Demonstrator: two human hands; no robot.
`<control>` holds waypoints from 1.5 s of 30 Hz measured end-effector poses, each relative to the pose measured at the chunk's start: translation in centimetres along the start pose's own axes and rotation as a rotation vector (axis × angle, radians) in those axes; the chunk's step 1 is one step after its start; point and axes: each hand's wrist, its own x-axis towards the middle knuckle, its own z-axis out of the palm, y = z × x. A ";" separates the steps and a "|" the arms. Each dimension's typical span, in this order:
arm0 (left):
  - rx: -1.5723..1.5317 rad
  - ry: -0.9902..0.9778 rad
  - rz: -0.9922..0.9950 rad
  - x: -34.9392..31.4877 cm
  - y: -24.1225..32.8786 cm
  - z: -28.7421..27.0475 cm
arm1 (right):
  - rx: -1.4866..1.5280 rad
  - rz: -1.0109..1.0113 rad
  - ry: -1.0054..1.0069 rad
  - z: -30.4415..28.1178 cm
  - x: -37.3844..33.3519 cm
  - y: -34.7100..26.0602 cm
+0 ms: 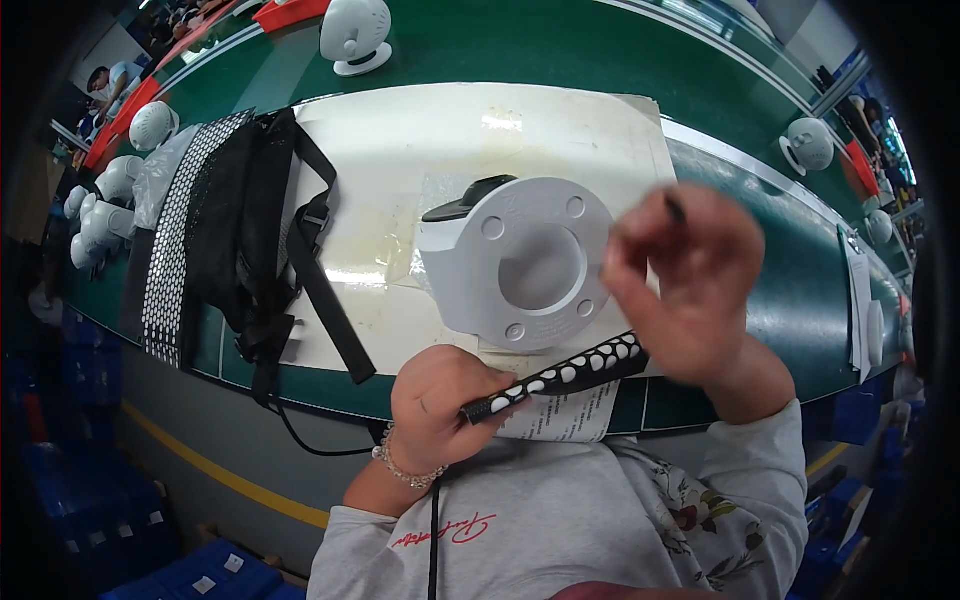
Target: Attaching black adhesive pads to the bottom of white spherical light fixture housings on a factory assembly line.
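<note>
A white device with a round, ring-shaped base (pixel 478 275) lies base up in front of me, with small round marks around its rim. A black part (pixel 470 198) sticks out at its far left side. My left hand (pixel 440 400) is closed around one end of a black strip with white round spots (pixel 570 376), held near the table's front edge. Raised just right of the base, my right hand (pixel 690 280) is curled and blurred. A small dark piece (pixel 675 208) shows at its fingertips; its kind is unclear.
A pale board (pixel 570 120) lies under the device on the green table (pixel 480 50). To the left are a black bag with straps (pixel 235 220) and a spotted sheet (pixel 175 260). White devices (pixel 355 35) stand farther off. Printed paper (pixel 565 415) hangs at the front edge.
</note>
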 end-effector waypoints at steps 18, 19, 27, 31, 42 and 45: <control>0.063 0.072 0.012 0.1 -0.2 0.3 | -0.641 -0.151 -0.218 -0.4 2.5 -2.0; 0.068 0.069 0.002 0.1 -0.1 0.3 | -0.660 -0.173 -0.200 -0.4 2.5 -2.1; 0.033 0.080 0.019 0.2 -0.4 0.4 | -0.165 0.081 -0.126 2.1 4.0 -0.3; 0.050 0.078 0.036 0.4 -0.4 0.3 | -0.031 0.280 -0.101 2.7 4.0 -0.5; 0.047 0.087 0.029 0.2 -0.6 0.5 | -0.505 0.028 -0.141 2.4 1.6 -1.4; 0.049 0.062 0.018 0.2 -0.6 0.4 | -0.481 0.056 -0.204 2.1 0.6 -1.7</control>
